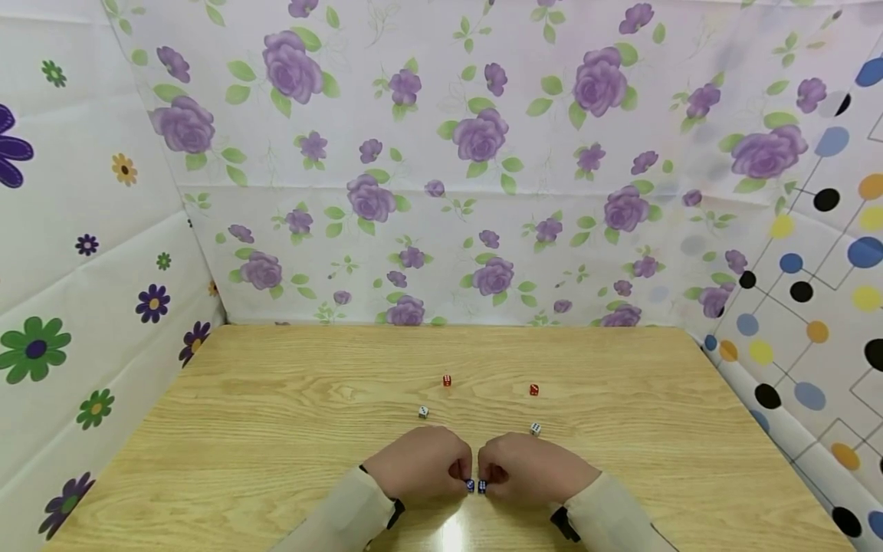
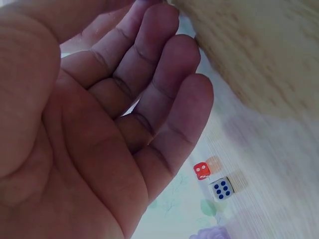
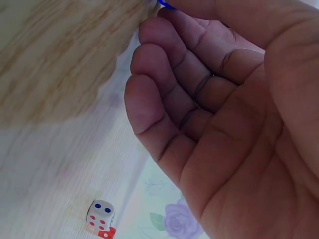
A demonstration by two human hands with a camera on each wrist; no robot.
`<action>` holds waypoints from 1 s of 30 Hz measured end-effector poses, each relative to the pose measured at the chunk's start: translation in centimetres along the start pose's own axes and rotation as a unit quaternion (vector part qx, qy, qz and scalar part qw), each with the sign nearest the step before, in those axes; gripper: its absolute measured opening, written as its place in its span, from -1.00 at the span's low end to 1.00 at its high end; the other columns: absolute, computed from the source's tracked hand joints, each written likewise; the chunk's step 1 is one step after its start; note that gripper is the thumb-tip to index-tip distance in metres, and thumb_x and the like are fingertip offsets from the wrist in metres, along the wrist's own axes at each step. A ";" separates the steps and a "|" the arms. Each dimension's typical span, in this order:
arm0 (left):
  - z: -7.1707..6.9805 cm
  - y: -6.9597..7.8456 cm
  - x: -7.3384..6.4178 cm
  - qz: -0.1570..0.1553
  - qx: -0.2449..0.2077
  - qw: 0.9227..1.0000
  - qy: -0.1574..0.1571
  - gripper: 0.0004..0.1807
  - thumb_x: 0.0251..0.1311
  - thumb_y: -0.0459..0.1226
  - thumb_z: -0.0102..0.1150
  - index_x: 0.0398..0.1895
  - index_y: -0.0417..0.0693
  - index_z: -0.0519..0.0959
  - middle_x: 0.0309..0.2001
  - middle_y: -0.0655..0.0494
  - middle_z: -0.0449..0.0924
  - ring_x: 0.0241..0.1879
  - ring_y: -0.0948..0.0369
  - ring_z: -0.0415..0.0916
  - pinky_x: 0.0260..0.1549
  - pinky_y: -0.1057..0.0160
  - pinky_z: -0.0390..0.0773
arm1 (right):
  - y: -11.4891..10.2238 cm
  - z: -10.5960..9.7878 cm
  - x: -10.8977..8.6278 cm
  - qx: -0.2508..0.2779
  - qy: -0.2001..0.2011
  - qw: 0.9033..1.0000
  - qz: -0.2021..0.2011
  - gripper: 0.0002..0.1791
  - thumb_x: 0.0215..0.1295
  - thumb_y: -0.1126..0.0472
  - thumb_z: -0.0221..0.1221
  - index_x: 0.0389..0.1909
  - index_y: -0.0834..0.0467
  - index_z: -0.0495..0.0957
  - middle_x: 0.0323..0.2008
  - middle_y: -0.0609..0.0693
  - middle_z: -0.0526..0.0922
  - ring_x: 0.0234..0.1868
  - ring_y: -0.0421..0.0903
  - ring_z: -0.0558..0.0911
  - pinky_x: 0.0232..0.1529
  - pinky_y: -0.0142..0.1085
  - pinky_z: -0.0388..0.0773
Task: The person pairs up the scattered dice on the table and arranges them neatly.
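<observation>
Near the front middle of the table, my left hand (image 1: 429,464) pinches a blue die (image 1: 471,485) between thumb and fingertips. Facing it, my right hand (image 1: 534,468) pinches a second blue die (image 1: 482,487). The two blue dice stand side by side at the tabletop with a narrow gap between them. In the right wrist view only a sliver of a blue die (image 3: 166,4) shows at the top edge, by the thumb. The left wrist view shows the curled fingers (image 2: 184,119), while the die in that hand is hidden.
Beyond my hands lie a white die (image 1: 424,412) on the left and another white die (image 1: 536,429) on the right. Farther back sit a red die (image 1: 447,380) and another red die (image 1: 534,389). Patterned cloth (image 1: 441,230) hangs behind the wooden table (image 1: 276,399) and along both sides.
</observation>
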State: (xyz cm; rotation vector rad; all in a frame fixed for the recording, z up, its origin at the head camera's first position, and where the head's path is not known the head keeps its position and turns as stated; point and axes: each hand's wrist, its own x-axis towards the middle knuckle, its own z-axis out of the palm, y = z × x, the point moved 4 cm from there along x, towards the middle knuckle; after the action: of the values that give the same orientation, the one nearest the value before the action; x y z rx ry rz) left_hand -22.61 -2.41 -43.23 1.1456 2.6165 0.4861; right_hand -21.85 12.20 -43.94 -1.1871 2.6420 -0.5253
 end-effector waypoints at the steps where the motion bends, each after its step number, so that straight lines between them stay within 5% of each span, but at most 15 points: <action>1: 0.0 0.0 0.0 -0.001 -0.001 1.000 0.000 -0.88 0.03 -0.20 0.34 -0.54 0.24 0.59 -0.58 0.51 0.45 -0.55 0.49 0.38 -0.48 0.46 0.41 | 0.0 0.0 0.0 0.002 0.000 1.000 0.000 -0.85 0.14 0.23 0.27 -0.49 -0.10 0.54 -0.52 -0.38 0.45 -0.51 -0.40 0.42 -0.43 -0.51 0.40; 30: 0.5 -0.1 0.2 -0.006 -0.016 1.000 -0.002 -0.90 0.02 -0.17 0.35 -0.53 0.24 0.60 -0.58 0.52 0.46 -0.55 0.50 0.40 -0.49 0.47 0.42 | -0.3 0.2 0.3 -0.006 0.005 1.000 -0.005 -0.85 0.11 0.23 0.29 -0.53 -0.07 0.55 -0.56 -0.34 0.46 -0.53 -0.40 0.41 -0.46 -0.54 0.37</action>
State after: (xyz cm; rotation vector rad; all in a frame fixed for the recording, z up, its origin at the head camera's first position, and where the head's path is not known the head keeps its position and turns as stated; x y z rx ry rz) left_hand -22.63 -2.16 -43.75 1.1181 2.6009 0.5194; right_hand -21.82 11.75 -44.03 -1.2039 2.6522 -0.5191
